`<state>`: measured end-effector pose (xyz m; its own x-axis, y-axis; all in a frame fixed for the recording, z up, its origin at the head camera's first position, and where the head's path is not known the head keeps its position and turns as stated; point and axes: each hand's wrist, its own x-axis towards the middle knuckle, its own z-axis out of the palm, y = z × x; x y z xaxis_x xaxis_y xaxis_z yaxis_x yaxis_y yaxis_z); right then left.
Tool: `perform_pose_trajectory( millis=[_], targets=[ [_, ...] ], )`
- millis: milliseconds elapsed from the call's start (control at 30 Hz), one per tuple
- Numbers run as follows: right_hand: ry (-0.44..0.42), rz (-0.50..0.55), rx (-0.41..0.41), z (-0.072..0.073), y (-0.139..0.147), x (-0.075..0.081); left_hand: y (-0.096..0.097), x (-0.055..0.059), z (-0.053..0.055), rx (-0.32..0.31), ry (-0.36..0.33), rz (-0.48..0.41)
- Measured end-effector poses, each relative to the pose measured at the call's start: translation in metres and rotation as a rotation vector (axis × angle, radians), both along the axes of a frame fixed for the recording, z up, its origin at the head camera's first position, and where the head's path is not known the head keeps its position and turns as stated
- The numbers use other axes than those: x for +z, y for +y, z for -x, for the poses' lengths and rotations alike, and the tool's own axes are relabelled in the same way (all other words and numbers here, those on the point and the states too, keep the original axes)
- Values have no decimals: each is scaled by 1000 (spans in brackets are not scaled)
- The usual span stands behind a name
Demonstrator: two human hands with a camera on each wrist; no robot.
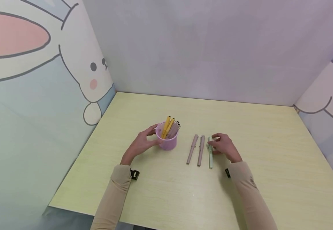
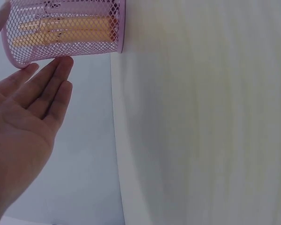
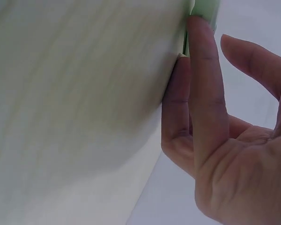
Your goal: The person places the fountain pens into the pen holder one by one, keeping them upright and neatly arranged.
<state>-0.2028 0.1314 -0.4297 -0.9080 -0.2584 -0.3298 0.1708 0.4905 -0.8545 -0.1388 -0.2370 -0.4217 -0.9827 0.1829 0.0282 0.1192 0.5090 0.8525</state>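
My left hand holds a pink-purple mesh pen cup at its left side, thumb in front and fingers behind. In the left wrist view its fingers lie fairly straight against the mesh. Inside the upright cup stand yellow pens and mauve pens. My right hand is at the upper part of a mint-green pen on the table. A fingertip touches this pen in the right wrist view, while the thumb stands apart from it.
Left of the green pen, a mauve pen and another mauve pen lie side by side. The pale yellow wooden table meets a plain back wall. A printed cartoon wall flanks the left edge.
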Motion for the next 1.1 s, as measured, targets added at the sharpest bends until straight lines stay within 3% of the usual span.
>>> perform_pose_trajectory(
  millis=[233,567,867,1100],
  targets=[
    [13,-98,21,-1,-2,0,2,0,-1,-2,-7,5],
    [25,-131,13,1,-3,0,2,0,0,2,-9,8],
    [21,-94,2,1,-2,-1,2,1,-1,-1,-5,-2],
    [20,11,-8,-1,3,0,1,-1,0,-1,-14,-3]
  ],
)
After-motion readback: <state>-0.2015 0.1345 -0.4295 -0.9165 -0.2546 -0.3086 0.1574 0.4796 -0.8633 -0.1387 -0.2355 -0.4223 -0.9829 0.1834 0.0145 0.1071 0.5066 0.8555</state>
